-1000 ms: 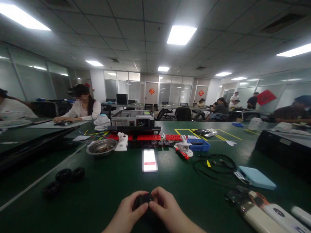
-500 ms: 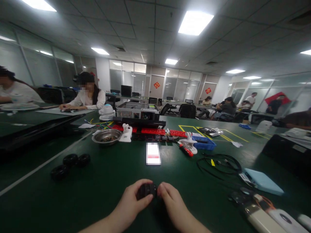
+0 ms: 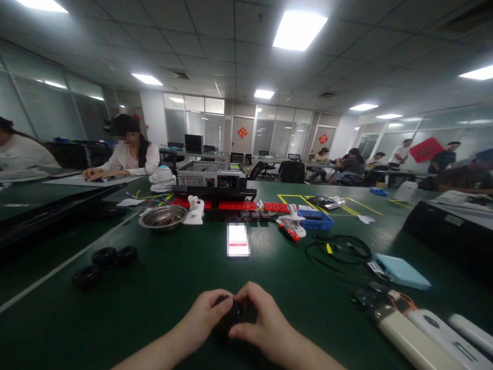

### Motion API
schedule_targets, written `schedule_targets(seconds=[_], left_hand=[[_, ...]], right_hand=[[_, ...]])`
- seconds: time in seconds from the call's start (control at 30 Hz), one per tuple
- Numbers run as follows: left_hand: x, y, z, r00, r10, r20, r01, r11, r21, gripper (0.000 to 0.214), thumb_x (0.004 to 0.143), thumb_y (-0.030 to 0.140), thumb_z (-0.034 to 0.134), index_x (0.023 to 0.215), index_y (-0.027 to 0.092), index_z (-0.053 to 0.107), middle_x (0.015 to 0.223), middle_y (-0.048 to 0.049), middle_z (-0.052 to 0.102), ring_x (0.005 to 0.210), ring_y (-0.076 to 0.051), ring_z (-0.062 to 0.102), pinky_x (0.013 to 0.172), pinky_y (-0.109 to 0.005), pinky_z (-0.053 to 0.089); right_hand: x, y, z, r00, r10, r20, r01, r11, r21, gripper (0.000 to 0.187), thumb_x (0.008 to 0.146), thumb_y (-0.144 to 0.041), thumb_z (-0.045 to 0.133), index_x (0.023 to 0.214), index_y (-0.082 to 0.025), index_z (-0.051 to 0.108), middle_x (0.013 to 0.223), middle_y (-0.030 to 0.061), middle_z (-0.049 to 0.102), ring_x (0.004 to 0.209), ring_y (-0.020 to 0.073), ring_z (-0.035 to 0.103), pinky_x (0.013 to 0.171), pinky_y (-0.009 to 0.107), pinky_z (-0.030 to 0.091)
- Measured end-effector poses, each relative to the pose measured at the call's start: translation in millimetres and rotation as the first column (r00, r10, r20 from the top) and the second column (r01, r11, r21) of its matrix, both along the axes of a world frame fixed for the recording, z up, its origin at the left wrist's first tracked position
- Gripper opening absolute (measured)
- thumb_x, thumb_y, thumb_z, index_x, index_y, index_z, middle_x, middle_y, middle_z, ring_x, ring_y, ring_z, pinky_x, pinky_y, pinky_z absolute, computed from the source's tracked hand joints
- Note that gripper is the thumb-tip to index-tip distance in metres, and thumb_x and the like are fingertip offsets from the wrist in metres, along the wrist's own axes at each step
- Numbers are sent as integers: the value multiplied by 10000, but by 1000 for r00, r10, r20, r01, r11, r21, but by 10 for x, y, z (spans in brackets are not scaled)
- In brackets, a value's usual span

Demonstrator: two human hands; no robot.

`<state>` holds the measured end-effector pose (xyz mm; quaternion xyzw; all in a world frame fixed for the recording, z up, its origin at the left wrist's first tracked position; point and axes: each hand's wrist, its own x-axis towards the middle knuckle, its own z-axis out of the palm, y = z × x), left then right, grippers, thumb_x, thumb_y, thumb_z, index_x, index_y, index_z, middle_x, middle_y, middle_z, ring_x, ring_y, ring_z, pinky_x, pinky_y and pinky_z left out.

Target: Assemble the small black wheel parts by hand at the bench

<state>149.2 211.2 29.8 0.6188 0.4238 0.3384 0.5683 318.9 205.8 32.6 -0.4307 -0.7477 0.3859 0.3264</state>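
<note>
A small black, rounded part (image 3: 236,312) is between my hands, low over the table in front of me. My left hand (image 3: 210,316) is closed around its left side, the thumb lying across the top. On the other side, my right hand (image 3: 265,318) curves about the part, forefinger at its upper edge and thumb low in front. Fingers and shadow hide much of the part, so its exact kind is unclear. Three shiny black rings, like small toy tyres (image 3: 88,276), lie to the left. Beyond my hands lies a phone with a bright, blurred-out screen (image 3: 238,240).
A metal bowl (image 3: 162,220) holds small bits. Behind are an open computer case (image 3: 211,174), a red-handled tool (image 3: 289,233) and a blue tray (image 3: 316,221). Right are a black cable (image 3: 339,252), a light-blue box (image 3: 402,271) and a beige device (image 3: 410,334). A person (image 3: 133,149) sits far left.
My right hand has opened from a pinch beside the black part and come round its right side. My left thumb has moved up over it. The whole view has shifted slightly.
</note>
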Motion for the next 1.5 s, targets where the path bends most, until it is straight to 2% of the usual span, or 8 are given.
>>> schedule_targets(seconds=[0.13, 0.27, 0.5, 0.83, 1.0, 1.2, 1.3, 1.5], left_hand=[[-12, 53, -63, 998, -67, -7, 66, 990, -121, 446, 652, 521, 543, 828, 112, 572, 581, 1, 585, 432, -93, 505, 408, -188, 327], [15, 20, -49, 996, 87, -27, -85, 995, 60, 347, 666, 381, 575, 910, 135, 587, 829, -57, 641, 689, -165, 596, 595, -246, 454], [19, -68, 33, 940, 286, -185, -219, 924, 313, 376, 611, 246, 630, 985, 215, 611, 1049, -56, 624, 994, -240, 542, 870, -332, 415], [-25, -22, -44, 966, 237, -107, -200, 939, 282, 418, 688, 393, 568, 1066, 215, 560, 1052, -62, 618, 981, -235, 546, 851, -341, 422], [5, 44, -39, 988, 154, -26, -152, 986, 72, 368, 713, 455, 487, 827, 129, 614, 766, -62, 650, 727, -208, 602, 654, -302, 477], [21, -14, 35, 975, 207, -77, -192, 967, 168, 280, 675, 312, 566, 907, 155, 589, 868, -54, 649, 819, -208, 599, 731, -306, 472], [34, -49, 60, 951, 277, -135, -241, 942, 234, 311, 639, 248, 596, 945, 191, 595, 955, -47, 645, 898, -219, 587, 794, -329, 463], [18, -69, 31, 927, 309, -212, -217, 904, 368, 369, 612, 238, 627, 980, 242, 611, 1013, -37, 640, 967, -229, 562, 861, -373, 432]], right_hand=[[-18, -96, 72, 996, -18, 85, 15, 999, 43, 324, 597, -270, 699, 873, -215, 538, 845, -7, 528, 751, 137, 478, 644, 230, 356], [-1, -25, 27, 994, -97, 49, 96, 995, 12, 454, 598, -334, 694, 982, -200, 493, 820, 1, 525, 722, 138, 475, 630, 229, 357], [22, 141, -138, 997, -63, -44, 58, 992, -113, 538, 831, -547, 249, 599, -142, 518, 568, -3, 454, 565, 114, 433, 550, 229, 327], [21, 55, 27, 999, -11, 33, 10, 1000, 28, 186, 762, -296, 518, 863, -155, 586, 713, 5, 544, 628, 115, 469, 572, 212, 360], [44, -8, 114, 985, 27, 170, -48, 992, 119, 376, 720, -229, 570, 1094, -236, 530, 908, 27, 604, 770, 158, 528, 700, 256, 394], [34, 25, 15, 988, -41, 149, 38, 999, 26, 548, 690, -350, 606, 1186, -220, 415, 916, 39, 580, 749, 160, 531, 653, 251, 402], [30, 71, -31, 994, -74, 82, 77, 996, -38, 321, 801, -423, 440, 966, -163, 530, 711, 14, 545, 633, 130, 497, 571, 227, 375], [39, 159, -154, 999, -28, -40, 21, 987, -161, 499, 833, -525, 285, 632, -136, 524, 537, -15, 445, 508, 96, 426, 505, 214, 325]])
